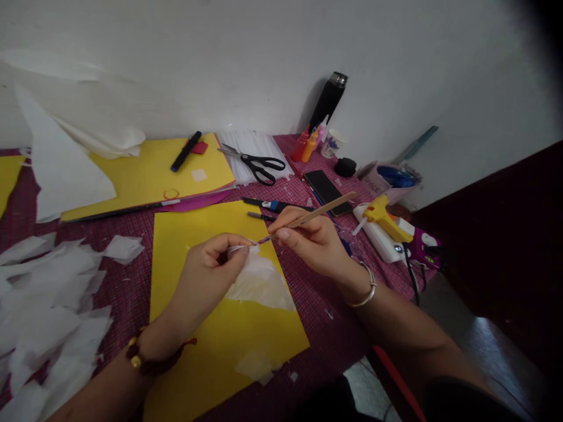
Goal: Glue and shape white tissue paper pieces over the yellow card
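My right hand (pixel 310 240) grips a light wooden stick (pixel 328 208), slanting up to the right. The stick's narrow, purplish tip meets a small white piece (pixel 235 248) pinched in my left hand (pixel 215 266). That piece looks like thin paper or thread; the fingers partly hide it. Both hands are over a yellow sheet (pixel 185 363) on the checked tablecloth (pixel 325 316). Beneath them, on the sheet, lies a translucent white tissue piece (pixel 264 284). A smaller whitish scrap (pixel 255 366) is near the sheet's front edge.
Many white tissue squares (pixel 57 310) spread across the left. Black-handled scissors (pixel 259 164), a black marker (pixel 186 151) and a utility knife (pixel 275 205) lie behind my hands. A phone (pixel 328 190), glue bottles (pixel 303 145), a black flask (pixel 328 99) and a yellow glue gun (pixel 387 220) are at right.
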`<action>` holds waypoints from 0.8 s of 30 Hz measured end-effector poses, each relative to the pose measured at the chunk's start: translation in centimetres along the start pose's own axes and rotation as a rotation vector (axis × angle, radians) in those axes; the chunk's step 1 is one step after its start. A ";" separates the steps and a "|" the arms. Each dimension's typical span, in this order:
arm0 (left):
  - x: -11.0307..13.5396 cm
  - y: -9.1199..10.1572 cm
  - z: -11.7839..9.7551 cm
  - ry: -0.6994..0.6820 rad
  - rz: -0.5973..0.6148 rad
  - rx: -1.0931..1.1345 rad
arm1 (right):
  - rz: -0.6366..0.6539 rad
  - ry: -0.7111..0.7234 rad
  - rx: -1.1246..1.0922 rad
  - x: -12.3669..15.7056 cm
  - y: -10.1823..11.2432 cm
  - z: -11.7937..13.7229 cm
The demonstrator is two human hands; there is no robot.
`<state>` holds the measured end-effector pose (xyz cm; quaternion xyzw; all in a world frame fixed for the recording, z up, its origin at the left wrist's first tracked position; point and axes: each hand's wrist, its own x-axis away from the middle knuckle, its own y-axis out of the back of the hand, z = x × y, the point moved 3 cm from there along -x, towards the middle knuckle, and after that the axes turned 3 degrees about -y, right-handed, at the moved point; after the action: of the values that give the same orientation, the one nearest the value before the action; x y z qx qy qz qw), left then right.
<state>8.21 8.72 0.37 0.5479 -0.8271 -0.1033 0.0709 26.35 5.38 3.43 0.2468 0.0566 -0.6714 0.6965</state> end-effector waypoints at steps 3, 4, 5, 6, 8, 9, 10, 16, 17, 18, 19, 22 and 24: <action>0.0 0.0 0.0 0.006 0.002 0.015 | -0.001 0.020 -0.013 0.0 -0.1 0.0; 0.0 0.0 0.1 0.003 0.003 0.021 | -0.004 0.025 -0.018 0.0 -0.1 0.0; 0.0 0.0 0.1 0.000 0.004 0.025 | -0.005 0.025 -0.019 0.0 -0.2 0.0; 0.0 -0.1 0.1 0.001 0.007 0.028 | -0.006 0.020 -0.017 0.1 -0.2 0.0; 0.0 -0.1 0.2 0.009 0.014 0.036 | -0.001 0.004 -0.003 0.1 -0.3 -0.1; 0.0 -0.1 0.2 0.015 0.016 0.038 | 0.003 -0.001 0.002 0.1 -0.3 -0.1; 0.1 -0.1 0.2 0.021 0.017 0.037 | 0.008 -0.001 0.003 0.1 -0.3 -0.2; 0.0 0.0 0.1 0.044 0.004 0.034 | 0.024 -0.002 -0.014 0.1 0.0 -0.2; 0.0 -0.1 0.1 0.044 0.004 0.034 | 0.010 -0.007 -0.015 0.1 0.0 -0.2; 0.1 -0.1 0.2 0.045 0.006 0.032 | -0.004 -0.009 -0.017 0.1 0.1 -0.2; 0.1 -0.1 0.2 0.045 0.009 0.029 | -0.017 -0.008 -0.020 0.1 0.1 -0.2; 0.1 -0.1 0.3 0.038 0.013 0.026 | -0.024 0.013 -0.033 0.0 -0.1 -0.2; 0.1 -0.1 0.3 0.037 0.010 0.026 | -0.008 0.023 -0.027 0.1 -0.2 -0.2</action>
<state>8.18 8.57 0.09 0.5466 -0.8296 -0.0822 0.0794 26.21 5.43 3.15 0.2449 0.0749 -0.6703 0.6965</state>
